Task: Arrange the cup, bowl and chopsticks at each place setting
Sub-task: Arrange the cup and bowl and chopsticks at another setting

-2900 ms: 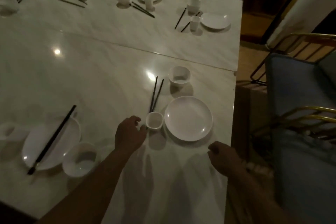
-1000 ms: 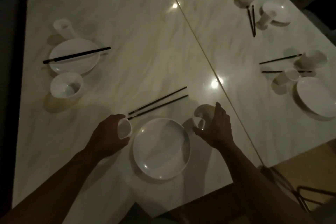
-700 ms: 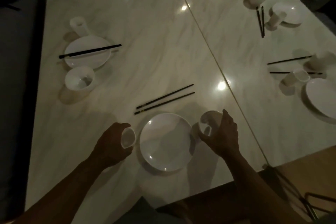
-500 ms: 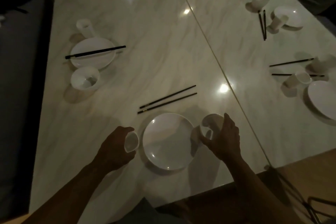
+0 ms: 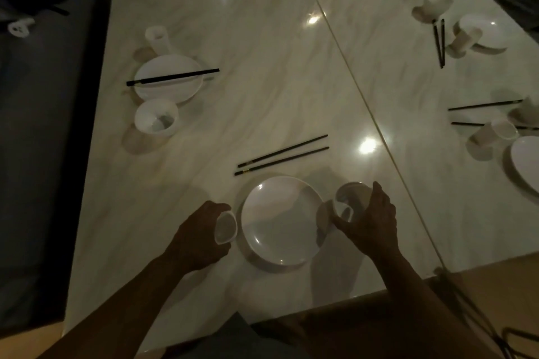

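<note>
The cup is clasped in the fingers of the left hand, just left of the plate. The bowl is gripped by the fingers of the right hand at the plate's right edge, tilted, seemingly so that each piece can be set symmetrically beside the plate. The chopsticks lie untouched on the worktop, beyond both hands, probably to be aligned afterwards.

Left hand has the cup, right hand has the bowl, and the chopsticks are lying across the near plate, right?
Not quite. In the head view the chopsticks lie on the table beyond the near plate, not across it. The left hand does hold the cup, the right hand the bowl.
</note>
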Available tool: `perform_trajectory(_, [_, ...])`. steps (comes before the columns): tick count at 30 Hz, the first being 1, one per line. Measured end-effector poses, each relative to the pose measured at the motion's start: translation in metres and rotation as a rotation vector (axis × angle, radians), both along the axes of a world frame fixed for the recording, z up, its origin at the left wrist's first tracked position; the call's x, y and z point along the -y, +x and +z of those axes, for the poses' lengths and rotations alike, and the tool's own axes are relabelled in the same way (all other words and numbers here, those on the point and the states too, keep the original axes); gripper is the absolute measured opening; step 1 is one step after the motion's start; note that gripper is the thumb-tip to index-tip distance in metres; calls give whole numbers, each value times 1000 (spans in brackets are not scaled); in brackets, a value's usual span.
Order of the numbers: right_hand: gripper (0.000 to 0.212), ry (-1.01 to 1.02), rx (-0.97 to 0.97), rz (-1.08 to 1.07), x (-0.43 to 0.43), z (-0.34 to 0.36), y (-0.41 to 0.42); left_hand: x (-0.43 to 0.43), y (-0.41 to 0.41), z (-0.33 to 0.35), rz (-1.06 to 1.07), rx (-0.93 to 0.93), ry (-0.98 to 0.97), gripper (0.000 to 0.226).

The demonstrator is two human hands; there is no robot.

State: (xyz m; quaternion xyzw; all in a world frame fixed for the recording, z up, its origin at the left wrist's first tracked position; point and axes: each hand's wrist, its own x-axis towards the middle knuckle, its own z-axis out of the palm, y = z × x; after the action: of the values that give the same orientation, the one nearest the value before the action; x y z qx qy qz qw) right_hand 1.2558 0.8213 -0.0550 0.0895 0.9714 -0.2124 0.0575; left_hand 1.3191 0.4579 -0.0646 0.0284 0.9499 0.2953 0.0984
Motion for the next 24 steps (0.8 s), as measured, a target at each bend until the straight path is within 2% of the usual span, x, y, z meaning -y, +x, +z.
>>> perform_trajectory(11, [134, -43, 36, -13, 0, 9, 10, 2, 9, -1, 32, 22, 8, 91])
perform_trajectory(24, [135, -54, 46, -15, 4, 12, 9, 11, 11, -3, 24, 31, 5, 91])
